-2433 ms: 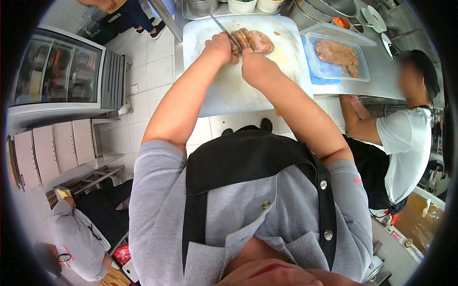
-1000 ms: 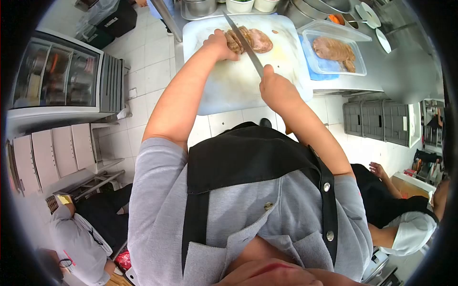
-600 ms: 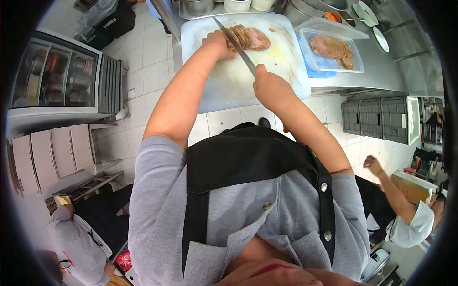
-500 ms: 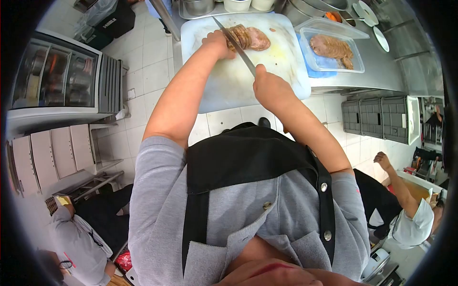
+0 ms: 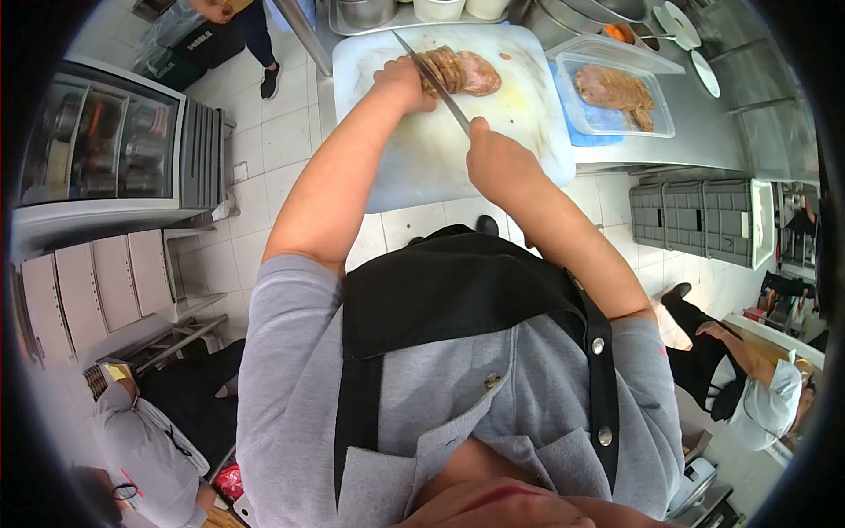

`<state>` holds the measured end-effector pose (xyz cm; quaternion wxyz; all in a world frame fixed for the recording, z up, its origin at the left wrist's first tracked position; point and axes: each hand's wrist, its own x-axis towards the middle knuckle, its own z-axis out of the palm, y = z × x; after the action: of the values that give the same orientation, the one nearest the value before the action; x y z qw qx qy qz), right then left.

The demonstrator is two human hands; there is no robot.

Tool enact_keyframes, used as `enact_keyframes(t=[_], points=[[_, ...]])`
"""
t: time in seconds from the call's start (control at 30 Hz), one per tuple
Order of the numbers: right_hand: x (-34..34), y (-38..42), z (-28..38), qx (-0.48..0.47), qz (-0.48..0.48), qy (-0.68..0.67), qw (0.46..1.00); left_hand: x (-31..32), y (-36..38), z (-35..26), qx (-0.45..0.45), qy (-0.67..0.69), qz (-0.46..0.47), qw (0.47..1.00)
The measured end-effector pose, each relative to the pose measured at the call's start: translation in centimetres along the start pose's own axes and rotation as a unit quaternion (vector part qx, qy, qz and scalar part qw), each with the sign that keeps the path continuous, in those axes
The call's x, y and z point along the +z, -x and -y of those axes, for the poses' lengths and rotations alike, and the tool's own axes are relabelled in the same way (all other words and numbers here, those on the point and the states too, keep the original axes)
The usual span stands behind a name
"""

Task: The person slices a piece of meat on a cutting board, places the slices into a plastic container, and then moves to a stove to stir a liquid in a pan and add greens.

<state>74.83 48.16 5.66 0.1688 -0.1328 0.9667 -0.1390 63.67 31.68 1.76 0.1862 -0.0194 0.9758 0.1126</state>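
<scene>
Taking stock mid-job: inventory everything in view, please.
knife: one, silver, across sliced meat
sliced meat: one portion, brown and pink, on board
cutting board: one, white, on counter
container: one, clear, right of board
meat roll: one, brown, inside container
flat item: one, blue, under container
tubs: two, white, beyond board
metal pots: several, silver, beyond board
plates: two, white, counter's right
crates: several, grey, floor right
glass-door fridge: one, grey, left
other people: at least three, mixed clothing, edges
apron: one, black, on wearer
left hand: one, bare, at meat's left end
right hand: one, bare, gripping knife
</scene>
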Motion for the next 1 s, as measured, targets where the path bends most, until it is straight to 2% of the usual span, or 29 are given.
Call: enact_keyframes(t=[0.2, 0.4, 0.5, 0.6, 0.7, 0.8, 0.9, 1.0], points=[[0.2, -3.2, 0.3, -0.04, -0.031, -0.008, 0.999, 0.8, -0.5, 0.6, 0.014, 0.009, -0.02, 1.0], [0.4, -5.8, 1.5, -0.034, -0.022, -0.017, 0.999, 1.1, -0.8, 0.6, -0.013, 0.029, -0.02, 0.999], [0.3, -4.4, 0.9, -0.041, -0.019, -0.025, 0.999, 1.0, -0.6, 0.4, -0.016, 0.029, -0.008, 0.999], [-0.9, -1.4, 0.9, 0.026, 0.063, 0.01, 0.998, 0.7, -0.6, 0.7, -0.015, 0.031, 0.003, 0.999], [-0.9, -0.8, 0.5, 0.023, 0.059, 0.008, 0.998, 0.7, -0.4, 0.6, -0.004, 0.023, -0.008, 1.0], [0.7, -4.7, 0.2, -0.023, 0.024, -0.014, 0.999, 0.9, -0.7, 0.8, 0.013, 0.026, -0.011, 1.0], [1.5, -8.0, 0.8, -0.005, 0.028, -0.025, 0.999, 0.8, -1.0, 0.5, 0.003, 0.015, -0.017, 1.0], [1.9, -7.8, 0.8, 0.005, 0.025, -0.03, 0.999, 0.8, -1.4, 0.6, 0.001, 0.021, -0.022, 1.0]])
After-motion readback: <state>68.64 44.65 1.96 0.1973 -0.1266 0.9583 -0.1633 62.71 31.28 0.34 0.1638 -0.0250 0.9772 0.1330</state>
